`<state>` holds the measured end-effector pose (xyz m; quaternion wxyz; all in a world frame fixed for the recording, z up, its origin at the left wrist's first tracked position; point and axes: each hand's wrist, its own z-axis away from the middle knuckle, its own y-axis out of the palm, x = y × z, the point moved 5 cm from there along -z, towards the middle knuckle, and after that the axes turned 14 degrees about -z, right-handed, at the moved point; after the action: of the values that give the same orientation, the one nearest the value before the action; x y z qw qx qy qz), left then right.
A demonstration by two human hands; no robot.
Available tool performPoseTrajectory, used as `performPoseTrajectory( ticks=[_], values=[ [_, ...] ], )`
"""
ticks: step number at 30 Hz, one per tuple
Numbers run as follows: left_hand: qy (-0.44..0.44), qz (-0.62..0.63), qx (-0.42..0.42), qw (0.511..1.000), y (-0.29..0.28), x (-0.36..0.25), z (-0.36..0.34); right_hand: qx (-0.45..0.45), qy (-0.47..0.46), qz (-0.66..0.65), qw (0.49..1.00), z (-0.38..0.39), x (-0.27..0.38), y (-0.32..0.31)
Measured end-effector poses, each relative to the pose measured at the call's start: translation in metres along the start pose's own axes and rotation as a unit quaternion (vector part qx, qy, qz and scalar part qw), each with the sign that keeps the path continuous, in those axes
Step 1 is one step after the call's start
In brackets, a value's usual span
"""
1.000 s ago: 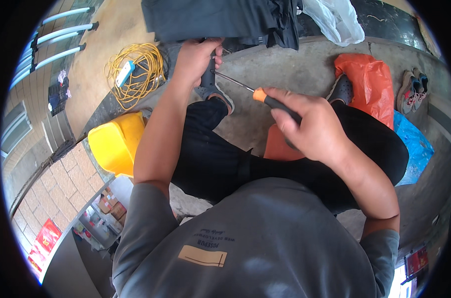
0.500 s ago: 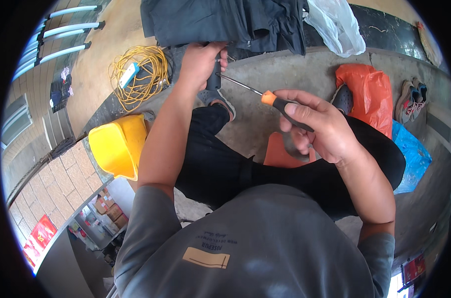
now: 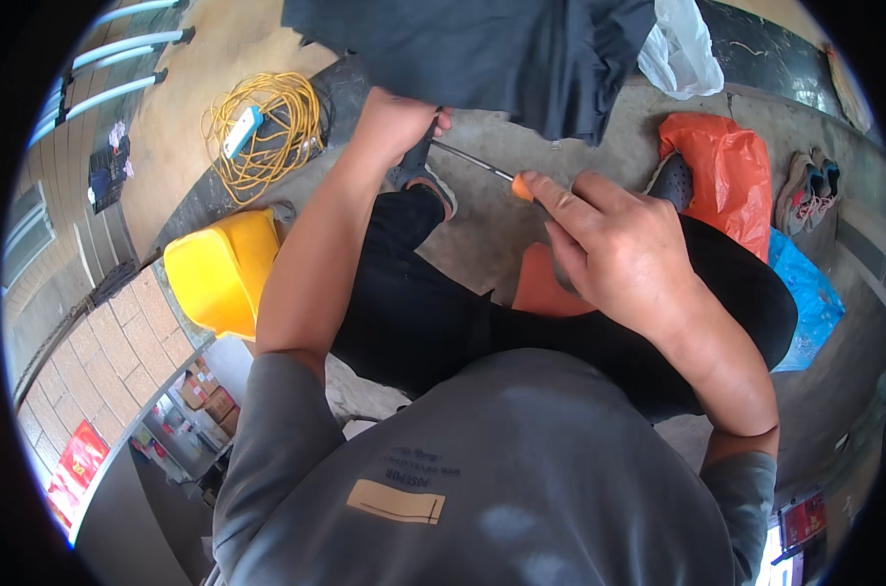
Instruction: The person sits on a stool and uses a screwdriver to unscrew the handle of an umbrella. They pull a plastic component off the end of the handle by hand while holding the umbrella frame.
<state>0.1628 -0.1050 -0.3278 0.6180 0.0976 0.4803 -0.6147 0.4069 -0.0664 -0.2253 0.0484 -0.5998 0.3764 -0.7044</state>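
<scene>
A black umbrella with loose, folded cloth hangs at the top of the head view. Just under the cloth, my left hand is closed around its dark handle. My right hand grips a screwdriver with an orange collar and a thin metal shaft, its palm covering most of the grip. The shaft points up and left, and its tip meets the side of the umbrella handle. Whether a screw sits there is too small to tell.
Left of my arm lie a coiled yellow cable with a blue-white power strip and a yellow bucket-like container. On the right are an orange bag, a blue bag and shoes. An orange-pink stool shows between my legs.
My right hand has turned over, from fingertips on the screwdriver's grip to the palm wrapped over it. The umbrella cloth has swung lower and to the right, and its handle has tilted.
</scene>
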Motion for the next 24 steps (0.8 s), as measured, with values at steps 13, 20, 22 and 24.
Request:
performPoseTrajectory(
  ticks=[13,20,22,24],
  values=[
    [0.014,0.066,-0.006,0.998,-0.005,-0.006,-0.002,0.031,0.348,-0.731,0.586,0.018,-0.038,0.025],
    [-0.009,0.034,0.003,0.999,-0.003,-0.006,0.000,-0.026,0.099,-0.302,0.948,0.015,-0.026,0.018],
    [-0.010,0.013,0.005,1.000,-0.004,-0.001,-0.002,-0.006,-0.001,-0.090,0.996,0.010,-0.005,0.010],
    [-0.003,-0.029,0.010,1.000,0.002,0.002,-0.004,0.024,-0.030,0.033,0.999,0.008,0.007,0.013]
  ],
)
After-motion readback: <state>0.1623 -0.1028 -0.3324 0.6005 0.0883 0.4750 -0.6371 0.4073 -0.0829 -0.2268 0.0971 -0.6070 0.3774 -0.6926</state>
